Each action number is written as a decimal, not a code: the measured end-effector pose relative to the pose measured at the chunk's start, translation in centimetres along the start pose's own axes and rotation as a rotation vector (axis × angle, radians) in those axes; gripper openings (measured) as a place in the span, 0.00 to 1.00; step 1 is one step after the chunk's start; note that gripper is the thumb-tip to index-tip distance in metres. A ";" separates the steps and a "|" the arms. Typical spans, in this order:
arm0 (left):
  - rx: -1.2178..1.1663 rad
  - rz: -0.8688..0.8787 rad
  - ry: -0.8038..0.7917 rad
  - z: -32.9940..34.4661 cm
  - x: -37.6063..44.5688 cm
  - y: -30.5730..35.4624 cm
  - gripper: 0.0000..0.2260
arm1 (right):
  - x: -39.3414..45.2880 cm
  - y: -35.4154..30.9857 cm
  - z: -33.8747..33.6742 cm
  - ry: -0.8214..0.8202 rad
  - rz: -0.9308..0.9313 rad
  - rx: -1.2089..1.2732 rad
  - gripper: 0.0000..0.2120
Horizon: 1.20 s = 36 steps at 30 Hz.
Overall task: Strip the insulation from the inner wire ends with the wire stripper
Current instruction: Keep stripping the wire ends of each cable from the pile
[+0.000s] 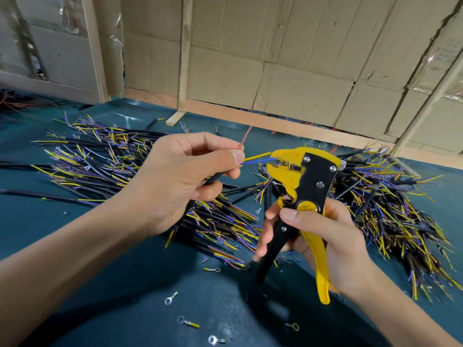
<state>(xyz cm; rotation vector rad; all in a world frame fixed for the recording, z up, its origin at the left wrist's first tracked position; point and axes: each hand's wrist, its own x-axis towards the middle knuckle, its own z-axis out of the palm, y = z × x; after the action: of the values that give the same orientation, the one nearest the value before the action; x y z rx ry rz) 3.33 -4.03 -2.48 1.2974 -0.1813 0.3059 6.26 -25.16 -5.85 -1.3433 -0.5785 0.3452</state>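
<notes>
Yellow-and-black wire stripper meeting the fanned inner wires of one black cable.

The wire stripper (299, 196) stands roughly upright above the counter, yellow jaws at the top facing left and parted, black body plate with silver rivets, one black handle and one yellow handle spread apart below. The black cable (213, 179) slants up to the right, its inner wires splayed: the blue wire (258, 160) reaches into the jaws, the yellow wire (258, 156) lies just above it beside the upper jaw, the red wire (246, 136) bends upward, away.
</notes>
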 end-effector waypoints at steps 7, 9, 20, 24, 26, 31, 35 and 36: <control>0.025 0.011 0.006 -0.2 0.0 -0.2 0.01 | -0.2 0.0 -0.1 -0.023 -0.019 -0.060 0.12; 0.031 0.005 0.014 -0.3 0.1 -0.2 0.02 | -0.1 0.0 -0.2 -0.024 -0.020 -0.079 0.12; 0.106 0.038 -0.007 -0.6 0.4 -0.4 0.03 | 0.0 -0.3 0.0 -0.032 -0.004 -0.094 0.10; 0.094 0.053 -0.041 -0.6 0.4 -0.4 0.03 | -0.1 -0.6 0.3 -0.044 0.023 -0.083 0.08; 0.089 0.051 -0.054 -0.6 0.4 -0.3 0.06 | -0.1 -0.7 0.3 -0.047 0.034 -0.056 0.09; 0.077 0.037 -0.050 -0.6 0.4 0.0 0.06 | 0.0 -0.8 0.3 -0.040 0.057 -0.007 0.11; 0.081 0.034 -0.048 -0.6 0.4 0.1 0.05 | -0.1 -1.0 0.1 -0.055 0.059 -0.023 0.10; 0.083 0.034 -0.046 -0.6 0.4 0.1 0.05 | -0.2 -1.0 0.1 -0.063 0.056 -0.032 0.10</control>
<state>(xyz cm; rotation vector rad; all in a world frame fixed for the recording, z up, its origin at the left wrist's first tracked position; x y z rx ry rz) 3.67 -3.39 -2.42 1.3853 -0.2313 0.3155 5.96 -25.35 -4.86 -1.3853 -0.6019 0.4267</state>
